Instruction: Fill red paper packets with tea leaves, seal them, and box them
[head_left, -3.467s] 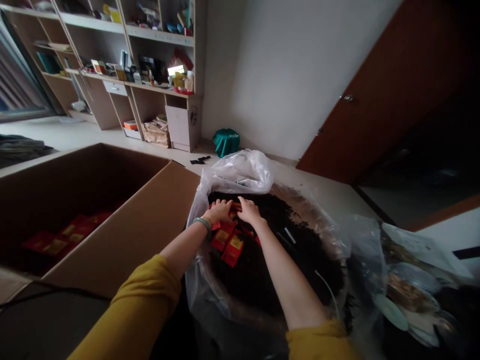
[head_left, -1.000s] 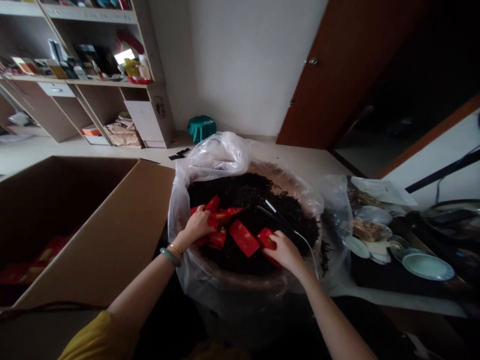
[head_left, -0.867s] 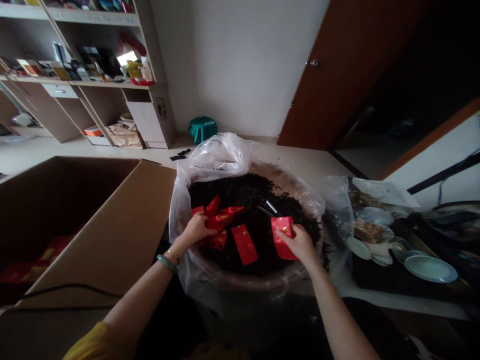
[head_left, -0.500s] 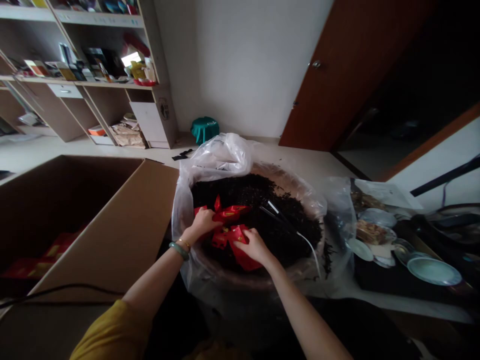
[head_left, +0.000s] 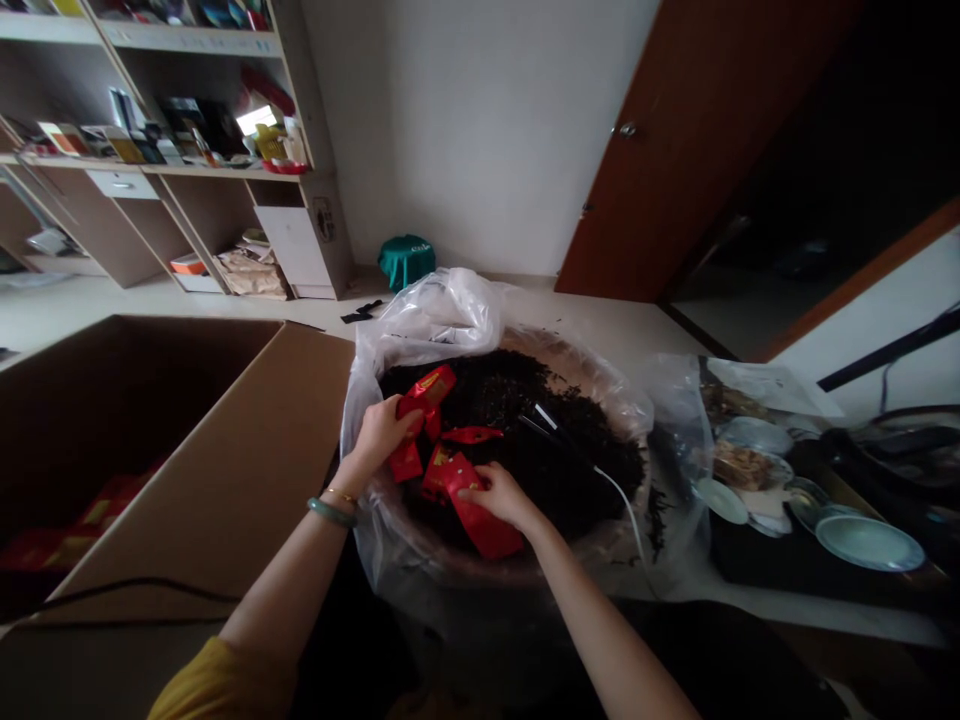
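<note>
A wide round basket lined with a clear plastic bag (head_left: 457, 310) holds a heap of dark, dry leaf-like material (head_left: 517, 385), probably loose tea. Several red packets with gold print lie on it. My left hand (head_left: 379, 435) is closed on red packets (head_left: 433, 384) at the heap's left side. My right hand (head_left: 504, 497) grips another red packet (head_left: 480, 515) near the front rim, thumb on top. Between the hands lies a narrow red packet (head_left: 471, 435). A black clamp-like tool (head_left: 551, 428) with a white cord rests on the leaves to the right.
At the left stands an open cardboard box (head_left: 247, 450) with more red packets (head_left: 90, 525) inside. To the right are a pale green dish (head_left: 870, 540), small plates and a clear bag. A shelf desk (head_left: 195, 175), a teal covered bin (head_left: 406, 262) and a brown door (head_left: 637, 150) stand behind.
My left hand has moved left, tilting up the red packets it holds and drawing them from the others. The packet under my right hand has shifted slightly toward me.
</note>
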